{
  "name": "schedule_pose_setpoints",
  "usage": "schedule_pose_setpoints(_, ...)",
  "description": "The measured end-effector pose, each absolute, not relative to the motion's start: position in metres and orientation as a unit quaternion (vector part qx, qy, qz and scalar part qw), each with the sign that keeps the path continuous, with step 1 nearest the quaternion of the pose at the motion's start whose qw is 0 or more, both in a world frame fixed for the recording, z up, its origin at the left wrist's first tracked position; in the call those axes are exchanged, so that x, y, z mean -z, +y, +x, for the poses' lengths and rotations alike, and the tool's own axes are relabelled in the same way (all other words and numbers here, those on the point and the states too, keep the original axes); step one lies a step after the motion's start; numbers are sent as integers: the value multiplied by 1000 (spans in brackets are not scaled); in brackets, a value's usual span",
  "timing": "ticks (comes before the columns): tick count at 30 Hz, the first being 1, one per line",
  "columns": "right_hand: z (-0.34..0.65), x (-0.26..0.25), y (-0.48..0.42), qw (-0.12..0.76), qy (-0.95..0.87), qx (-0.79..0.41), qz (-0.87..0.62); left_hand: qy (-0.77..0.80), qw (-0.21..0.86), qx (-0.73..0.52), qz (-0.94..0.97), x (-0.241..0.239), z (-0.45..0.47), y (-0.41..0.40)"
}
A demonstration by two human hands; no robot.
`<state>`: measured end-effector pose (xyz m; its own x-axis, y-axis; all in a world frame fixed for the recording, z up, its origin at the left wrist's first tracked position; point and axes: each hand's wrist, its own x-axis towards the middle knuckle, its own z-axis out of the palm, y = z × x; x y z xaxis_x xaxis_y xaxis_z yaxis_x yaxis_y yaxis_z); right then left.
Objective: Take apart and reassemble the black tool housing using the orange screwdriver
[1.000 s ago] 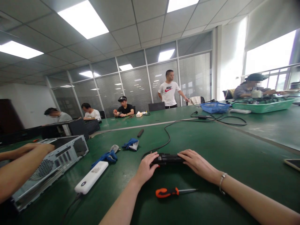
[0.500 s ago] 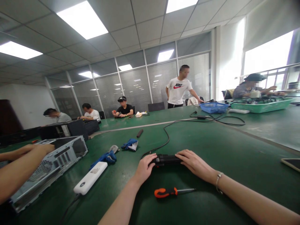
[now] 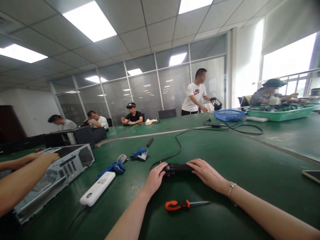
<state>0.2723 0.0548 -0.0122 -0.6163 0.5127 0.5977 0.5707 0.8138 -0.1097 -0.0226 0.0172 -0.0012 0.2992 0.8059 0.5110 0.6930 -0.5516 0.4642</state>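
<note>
A black box-shaped device [image 3: 177, 167] with a black cable [image 3: 178, 144] running from its far side lies on the green table [image 3: 237, 156]. My left hand [image 3: 155, 178] grips its left end, fingers curled over it. My right hand [image 3: 205, 171] rests on its right end, fingers laid over the top. A screwdriver with an orange and black handle [image 3: 178, 205] lies on the table just in front of my hands, its shaft pointing right.
A white power bank [image 3: 97, 188], blue gloves [image 3: 113, 166] and an open computer case [image 3: 53, 175] lie to the left, where another person's arms [image 3: 23, 173] reach. A phone [image 3: 312, 175] sits at the right edge. Blue and green baskets stand far right; several people sit or stand at the back.
My hands and the black device have hardly moved. The standing person at the back has stepped right and lifted a dark object by the blue basket.
</note>
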Motion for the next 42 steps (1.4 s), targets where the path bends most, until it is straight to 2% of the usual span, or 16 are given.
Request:
schedule_pose_setpoints(12,270,8,52,343,-892,57,-289,449,31,-423,787,2,-26,20)
schedule_pose_setpoints(18,271,13,53,325,-896,50,-300,457,37,-400,794,5,-26,22)
schedule_pose_setpoints(36,265,21,63,288,-883,-1,-370,517,151,-327,776,-3,-26,27)
schedule_pose_setpoints(42,263,19,61,273,-885,8,-377,512,159,-314,783,-8,-26,18)
